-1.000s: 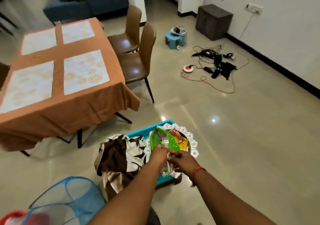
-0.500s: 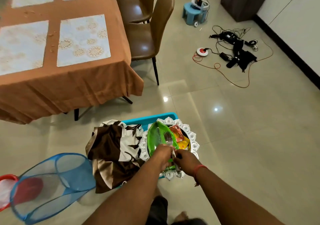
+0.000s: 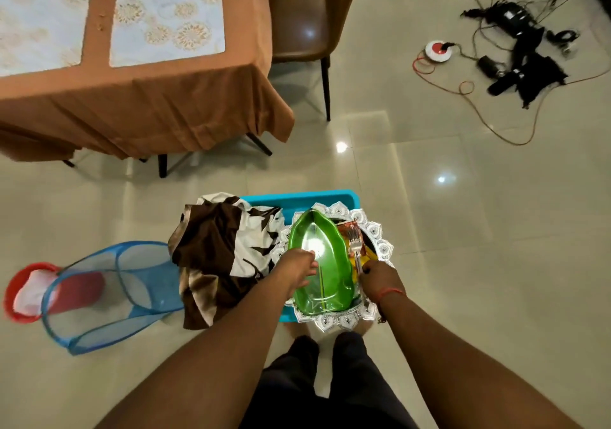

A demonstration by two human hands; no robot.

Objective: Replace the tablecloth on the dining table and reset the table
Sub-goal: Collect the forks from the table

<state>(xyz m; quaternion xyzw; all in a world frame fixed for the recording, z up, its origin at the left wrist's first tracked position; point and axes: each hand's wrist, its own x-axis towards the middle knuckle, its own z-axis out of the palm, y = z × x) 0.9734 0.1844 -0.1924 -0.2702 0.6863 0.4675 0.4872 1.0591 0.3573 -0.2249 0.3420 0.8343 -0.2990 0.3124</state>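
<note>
Head view: everything here is placed from the teal tray (image 3: 299,196) on the floor tiles. On the tray's right half lies a silver scalloped platter (image 3: 383,247), and on that platter rests a green leaf-shaped plate (image 3: 325,263), with orange and yellow packets (image 3: 347,230) showing just beside the plate's right edge. The left hand (image 3: 297,268) reaches over the plate's left rim, fingers curled at the edge and touching it; whether they actually grip the rim cannot be told. The right hand (image 3: 378,280) sits at the plate's right side, its fingers closed around the handles of metal forks (image 3: 355,240), whose tines point away from the person over the packets. Draped over the tray's left half and spilling onto the floor is a crumpled brown-and-cream cloth (image 3: 218,250). Left of the tray lies a blue mesh hamper (image 3: 109,296) on its side, with a red bucket (image 3: 20,293) beyond it. Beyond the tray, up and left, stands the dining table under an orange-brown tablecloth (image 3: 139,108), with pale patterned placemats (image 3: 168,15) on top. A brown chair (image 3: 304,15) stands right of the table, and tangled cables (image 3: 515,52) lie far to the tray's upper right.
</note>
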